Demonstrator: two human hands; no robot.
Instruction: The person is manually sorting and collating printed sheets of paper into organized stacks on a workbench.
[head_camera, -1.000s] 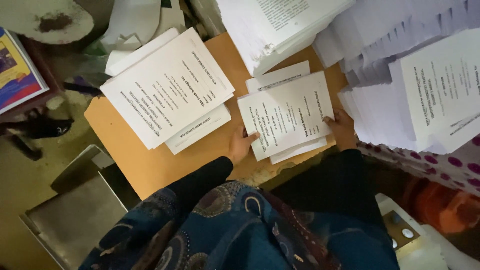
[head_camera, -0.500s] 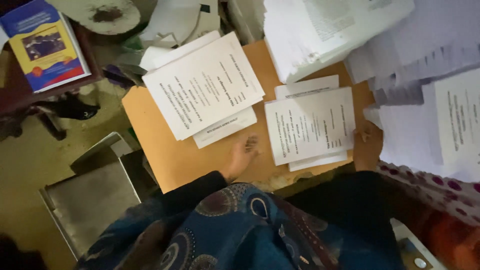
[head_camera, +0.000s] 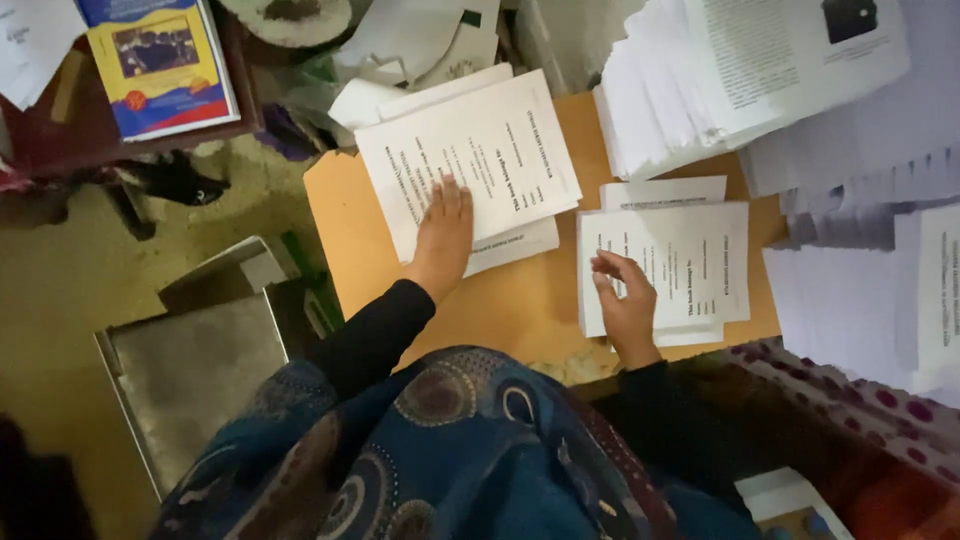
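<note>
The left hand (head_camera: 440, 235) lies flat, fingers spread, on the left stack of printed sheets (head_camera: 470, 165), whose long axis runs away from the person. The right hand (head_camera: 625, 300) rests loosely curled on the right stack (head_camera: 680, 265), just beside it on the orange board (head_camera: 500, 310). Tall paper piles (head_camera: 740, 70) crowd beyond the right hand.

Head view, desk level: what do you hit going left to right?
Metal box → left hand flat on the left paper stack → bare strip of wooden desk → right hand on the right paper stack → fanned white sheets at the right edge.
</note>
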